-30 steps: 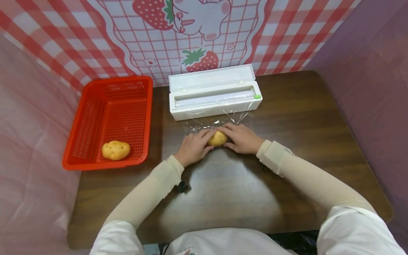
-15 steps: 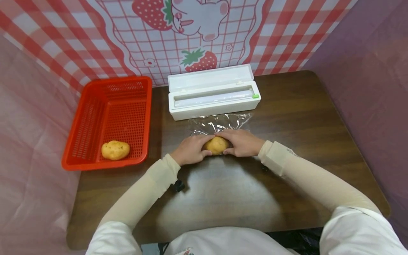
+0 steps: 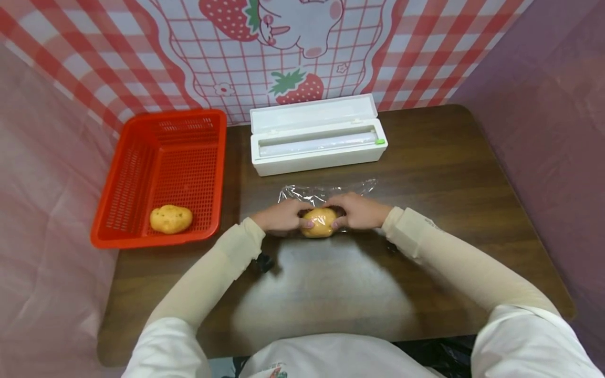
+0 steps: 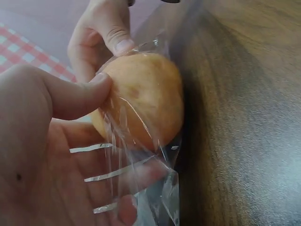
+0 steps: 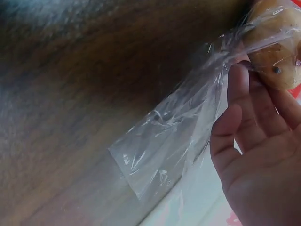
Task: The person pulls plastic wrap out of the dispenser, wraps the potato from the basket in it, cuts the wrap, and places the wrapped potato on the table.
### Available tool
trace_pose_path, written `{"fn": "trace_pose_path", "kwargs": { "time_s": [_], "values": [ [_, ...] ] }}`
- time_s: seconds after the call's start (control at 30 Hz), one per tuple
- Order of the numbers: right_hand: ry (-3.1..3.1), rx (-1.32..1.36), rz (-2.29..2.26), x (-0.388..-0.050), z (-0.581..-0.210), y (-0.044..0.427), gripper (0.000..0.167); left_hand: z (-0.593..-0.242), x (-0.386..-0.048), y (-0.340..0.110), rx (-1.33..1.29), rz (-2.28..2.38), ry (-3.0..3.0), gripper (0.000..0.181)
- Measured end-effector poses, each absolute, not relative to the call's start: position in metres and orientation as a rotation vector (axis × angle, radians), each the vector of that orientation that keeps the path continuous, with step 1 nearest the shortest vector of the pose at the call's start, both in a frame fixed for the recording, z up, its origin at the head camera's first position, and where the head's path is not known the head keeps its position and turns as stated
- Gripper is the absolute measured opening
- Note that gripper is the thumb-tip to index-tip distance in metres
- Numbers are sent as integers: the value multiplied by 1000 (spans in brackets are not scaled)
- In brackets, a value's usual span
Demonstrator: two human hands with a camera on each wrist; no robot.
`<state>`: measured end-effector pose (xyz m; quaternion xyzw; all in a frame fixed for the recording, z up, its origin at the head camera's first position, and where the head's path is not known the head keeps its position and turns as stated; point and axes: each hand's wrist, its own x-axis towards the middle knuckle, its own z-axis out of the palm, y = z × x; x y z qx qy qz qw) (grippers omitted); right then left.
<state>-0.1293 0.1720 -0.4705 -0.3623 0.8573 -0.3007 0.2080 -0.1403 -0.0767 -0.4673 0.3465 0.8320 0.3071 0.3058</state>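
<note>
Between my two hands is a yellow potato [image 3: 319, 223], partly covered in clear cling film [image 5: 169, 127]. My left hand [image 3: 282, 215] holds its left side, the thumb [image 4: 89, 94] on the near face and the fingers behind the film. On the opposite side my right hand [image 3: 361, 211] grips the potato with its thumb and fingers. In the right wrist view its lower fingers lie loosely curled beside the film. Loose film hangs below the potato [image 4: 146, 94] in the left wrist view. The potato's underside is hidden in the head view.
Behind the hands stands a white cling film box [image 3: 326, 163], its lid raised, with a film roll [image 3: 319, 144] inside and a green slider at the right end. A red basket [image 3: 184, 178] at the left holds another potato [image 3: 171, 219]. A patterned cloth [image 3: 411, 68] hangs behind the wooden table [image 3: 449, 173].
The potato has come slightly toward the body, away from the box. It has turned, and shiny film now covers its near face. The loose film behind has drawn nearer too.
</note>
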Motion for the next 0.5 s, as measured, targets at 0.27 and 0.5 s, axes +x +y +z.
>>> {"fn": "trace_pose_path", "kwargs": {
  "time_s": [0.27,0.5],
  "values": [
    [2236,-925,-930,-134,-475,171,44,-471,-136,-80,852,840,2270,53],
    [2274,-941,-905,-137,-478,171,42,-473,-119,-79,1323,764,2685,25]
  ]
}}
